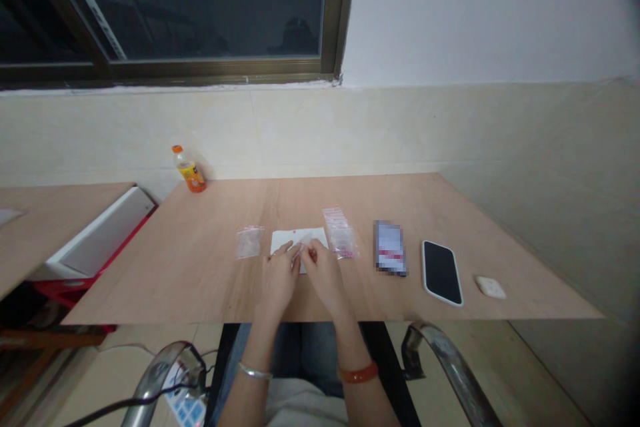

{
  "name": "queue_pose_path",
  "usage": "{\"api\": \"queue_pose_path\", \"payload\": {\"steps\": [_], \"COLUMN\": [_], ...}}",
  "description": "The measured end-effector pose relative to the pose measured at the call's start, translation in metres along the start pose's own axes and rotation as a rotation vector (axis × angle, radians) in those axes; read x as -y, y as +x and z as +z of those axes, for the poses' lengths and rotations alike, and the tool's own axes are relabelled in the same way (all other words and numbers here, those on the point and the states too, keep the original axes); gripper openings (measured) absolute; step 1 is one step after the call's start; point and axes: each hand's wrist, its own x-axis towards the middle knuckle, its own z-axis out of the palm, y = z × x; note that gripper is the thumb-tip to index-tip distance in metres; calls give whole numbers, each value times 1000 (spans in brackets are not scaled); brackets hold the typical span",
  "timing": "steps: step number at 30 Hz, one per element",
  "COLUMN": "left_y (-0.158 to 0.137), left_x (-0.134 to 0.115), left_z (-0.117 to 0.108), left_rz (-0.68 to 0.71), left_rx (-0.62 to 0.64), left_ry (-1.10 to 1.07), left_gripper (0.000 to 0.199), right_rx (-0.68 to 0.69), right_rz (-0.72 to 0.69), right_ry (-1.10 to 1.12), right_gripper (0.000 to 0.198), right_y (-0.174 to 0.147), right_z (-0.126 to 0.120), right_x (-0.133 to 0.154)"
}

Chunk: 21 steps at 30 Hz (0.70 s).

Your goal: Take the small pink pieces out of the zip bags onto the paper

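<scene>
My left hand (pixel 281 271) and my right hand (pixel 321 270) meet over a white sheet (pixel 314 235) near the middle of the table. Between their fingertips is a small clear plastic bag (pixel 301 245), partly hidden by the fingers. Both hands are closed in a pinch on it. To the left of the sheet lies a pile of clear plastic bags (pixel 249 243). On its right, an overlapping row of clear bags (pixel 341 233) with pinkish edges stretches away from me.
A phone (pixel 390 248) with a lit screen, a dark-screened phone (pixel 443 272) and a small white case (pixel 491 287) lie on the right of the table (pixel 210 287). An orange drink bottle (pixel 190 170) stands at the back left. Metal chair arms (pixel 450 367) flank me below the table edge.
</scene>
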Motion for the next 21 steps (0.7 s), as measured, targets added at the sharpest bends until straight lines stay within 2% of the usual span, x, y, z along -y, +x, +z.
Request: {"api": "queue_pose_path", "payload": {"steps": [2, 4, 7, 8, 11, 13, 16, 19, 21], "left_y": [1, 2, 3, 4, 4, 3, 0, -2, 0], "left_x": [1, 3, 5, 5, 5, 4, 1, -2, -3], "left_z": [0, -1, -4, -4, -4, -4, -8, -15, -13], "left_rz": [36, 58, 79, 96, 163, 198, 185, 135, 66], "left_rx": [-10, -25, -51, -47, 0, 23, -6, -92, -210], "left_ry": [-28, -46, -65, -78, -121, -130, -138, -242, -434], "left_gripper": [37, 39, 40, 41, 48, 49, 42, 29, 21], "right_rx": [40, 107, 257, 316, 412, 369, 243, 73, -64], "right_rz": [61, 206, 470, 531, 622, 617, 511, 387, 332], "right_ry": [138, 336, 724, 869, 1190, 1253, 1195, 1079, 1043], "right_gripper": [20, 19, 41, 43, 35, 29, 24, 25, 35], "right_y": [0, 1, 5, 6, 11, 13, 12, 11, 11], "right_z": [1, 0, -1, -1, 0, 2, 5, 6, 8], "right_x": [-2, -4, -3, -2, -1, 0, 0, -2, -3]}}
